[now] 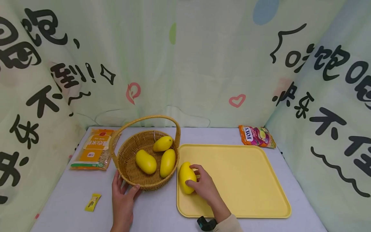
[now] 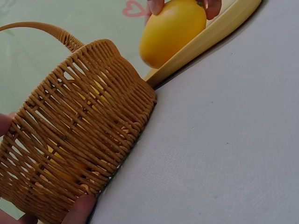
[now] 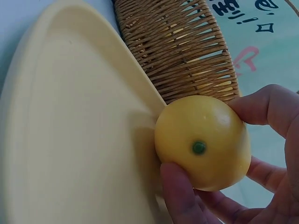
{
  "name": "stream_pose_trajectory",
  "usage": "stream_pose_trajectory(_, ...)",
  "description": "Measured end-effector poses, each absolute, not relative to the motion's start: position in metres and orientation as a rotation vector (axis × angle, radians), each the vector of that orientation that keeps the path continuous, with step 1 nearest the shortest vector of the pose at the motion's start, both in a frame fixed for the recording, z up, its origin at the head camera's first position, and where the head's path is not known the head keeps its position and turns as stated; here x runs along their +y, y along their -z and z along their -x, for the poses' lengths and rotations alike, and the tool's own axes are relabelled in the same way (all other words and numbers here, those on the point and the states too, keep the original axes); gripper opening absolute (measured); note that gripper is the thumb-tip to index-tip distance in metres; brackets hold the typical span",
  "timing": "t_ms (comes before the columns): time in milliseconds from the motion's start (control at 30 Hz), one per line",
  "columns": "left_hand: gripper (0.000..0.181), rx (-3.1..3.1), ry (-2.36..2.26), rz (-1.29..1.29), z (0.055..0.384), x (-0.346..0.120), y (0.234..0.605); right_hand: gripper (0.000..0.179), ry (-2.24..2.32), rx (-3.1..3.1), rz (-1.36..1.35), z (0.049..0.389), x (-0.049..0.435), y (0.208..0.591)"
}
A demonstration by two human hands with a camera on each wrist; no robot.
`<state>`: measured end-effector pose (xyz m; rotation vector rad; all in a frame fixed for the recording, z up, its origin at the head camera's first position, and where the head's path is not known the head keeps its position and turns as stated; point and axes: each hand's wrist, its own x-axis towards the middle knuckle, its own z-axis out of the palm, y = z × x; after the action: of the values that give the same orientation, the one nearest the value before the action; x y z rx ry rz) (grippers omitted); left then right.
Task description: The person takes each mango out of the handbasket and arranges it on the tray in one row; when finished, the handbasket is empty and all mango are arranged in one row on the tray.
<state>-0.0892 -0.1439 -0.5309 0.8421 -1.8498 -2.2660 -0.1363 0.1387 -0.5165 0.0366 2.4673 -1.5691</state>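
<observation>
My right hand [image 1: 205,187] grips a yellow mango [image 1: 185,177] between thumb and fingers at the left end of a yellow tray [image 1: 240,180]. A green stem dot shows on this mango [image 3: 198,135] in the right wrist view. Whether its underside touches the tray, I cannot tell. Left of the tray stands a woven basket [image 1: 156,186] with an arched handle. Three more mangoes lie inside, one [image 1: 146,161] on the left, one [image 1: 163,143] at the back and one [image 1: 168,163] on the right. My left hand [image 1: 123,201] holds the basket's front left side, thumb near the rim.
An orange-and-clear food bag [image 1: 94,149] lies behind the basket's left side. A small yellow packet [image 1: 93,202] rests at the front left of the white-covered table [image 1: 156,212]. Behind the tray's right side lies a Fox's candy bag [image 1: 257,136]. Printed curtains surround the table.
</observation>
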Motion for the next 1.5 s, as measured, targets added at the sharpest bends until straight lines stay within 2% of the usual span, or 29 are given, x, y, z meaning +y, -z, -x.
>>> stream_pose_trajectory(1500, 0.108, -1.860, 2.246, -0.844, 0.090, -0.143, 0.534, 0.064, 1.625, 2.416, -0.233, 0.131, 0.161, 0.510)
